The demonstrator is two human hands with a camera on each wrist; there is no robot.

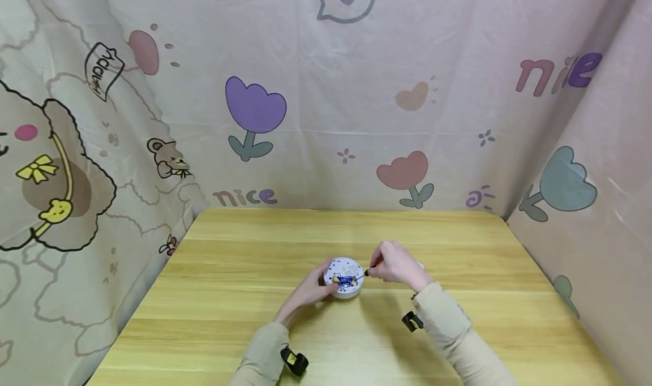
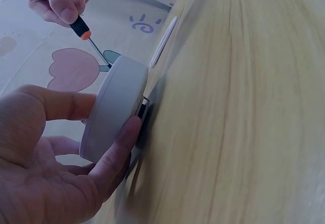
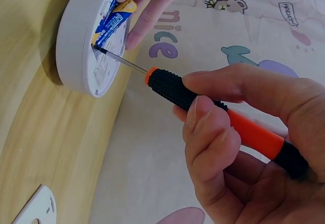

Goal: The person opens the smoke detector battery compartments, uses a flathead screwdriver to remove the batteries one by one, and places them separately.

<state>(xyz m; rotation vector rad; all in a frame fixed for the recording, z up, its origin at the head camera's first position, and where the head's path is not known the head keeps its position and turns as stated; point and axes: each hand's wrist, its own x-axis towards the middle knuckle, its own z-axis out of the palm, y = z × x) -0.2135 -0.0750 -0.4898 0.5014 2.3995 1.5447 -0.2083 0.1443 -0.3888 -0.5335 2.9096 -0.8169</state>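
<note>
Round white device (image 1: 346,284) sits near the middle of the wooden worktop (image 1: 458,329), flat on its base w/ the open side up. It's a shallow disc w/ smooth white rim; inside shows a blue-and-yellow battery (image 3: 112,22) lying across the opening, plus white plastic ribs beside it. In the left wrist view a small dark tab shows at the underside edge, touching the worktop. Left hand (image 1: 309,291) grips the device from its side: thumb on one part of the rim, fingers curled round the opposite part, one fingertip up by the battery's yellow end. Right hand (image 1: 394,264) is closed round a screwdriver (image 3: 203,104) w/ black-and-orange handle, thumb and forefinger pinching the black grip, other fingers wrapped under the orange section. Thin metal shaft runs at a slant to the device; tip sits inside the opening just beside the battery's blue end, touching the plastic there. Thin white plate (image 3: 38,206) lies flat on the worktop just beyond the right hand, apart from the device. Patterned cloth w/ tulips and "nice" lettering hangs behind and to both sides.
</note>
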